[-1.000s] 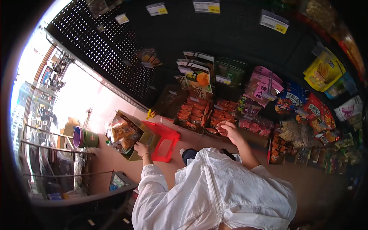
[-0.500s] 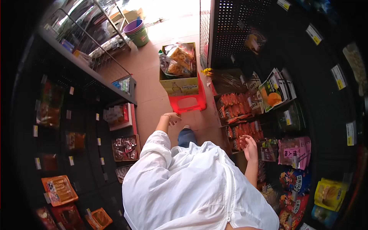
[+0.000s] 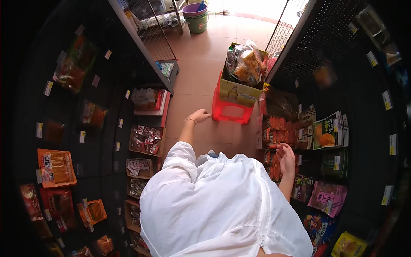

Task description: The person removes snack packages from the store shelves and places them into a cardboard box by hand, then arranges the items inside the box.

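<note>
My left hand [image 3: 199, 115], with a bracelet on its wrist, hangs over the tiled floor with loosely bent fingers and nothing visible in it. It is nearest to a red plastic stool [image 3: 230, 112], apart from it. On the stool stands a yellow-green cardboard box [image 3: 240, 95] filled with clear bags of snacks [image 3: 247, 67]. My right hand [image 3: 286, 159] is held beside the right shelf, fingers half curled and apart, holding nothing. Close to it are boxes of orange snack packets [image 3: 279, 130], some of them hidden behind the hand.
Dark shelves with price tags and packaged food line both sides. Small cartons of wrapped snacks [image 3: 146, 139] stand low on the left. Dried mango bags [image 3: 329, 132] hang on the right. Stacked buckets [image 3: 195, 18] stand ahead, near wire-mesh panels.
My view has shifted left and forward, so the stool and box appear further right. My left hand's fingers were more spread and pointing down; now they point right. My right hand stays raised.
</note>
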Action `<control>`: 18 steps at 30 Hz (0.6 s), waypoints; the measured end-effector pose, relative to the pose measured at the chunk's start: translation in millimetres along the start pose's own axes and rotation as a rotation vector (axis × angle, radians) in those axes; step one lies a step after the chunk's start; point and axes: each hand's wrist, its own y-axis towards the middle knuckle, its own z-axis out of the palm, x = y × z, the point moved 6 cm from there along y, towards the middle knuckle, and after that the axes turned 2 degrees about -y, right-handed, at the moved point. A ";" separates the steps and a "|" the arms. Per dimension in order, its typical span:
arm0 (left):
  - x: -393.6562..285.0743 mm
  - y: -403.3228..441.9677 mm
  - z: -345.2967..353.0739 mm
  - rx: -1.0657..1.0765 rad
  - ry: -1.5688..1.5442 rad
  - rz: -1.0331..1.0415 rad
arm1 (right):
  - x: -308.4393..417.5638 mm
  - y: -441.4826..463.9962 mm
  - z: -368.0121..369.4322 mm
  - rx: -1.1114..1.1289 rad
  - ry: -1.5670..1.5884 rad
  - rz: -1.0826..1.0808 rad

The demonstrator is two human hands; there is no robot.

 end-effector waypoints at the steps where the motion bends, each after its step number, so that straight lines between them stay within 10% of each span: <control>1: 7.2 -4.3 -5.6 -0.008 0.011 0.016 | -4.4 7.4 7.1 0.006 -0.057 -0.010; 18: 141.2 -107.7 -58.8 -0.152 -0.295 -0.090 | -23.8 196.3 155.5 0.240 -0.739 -0.211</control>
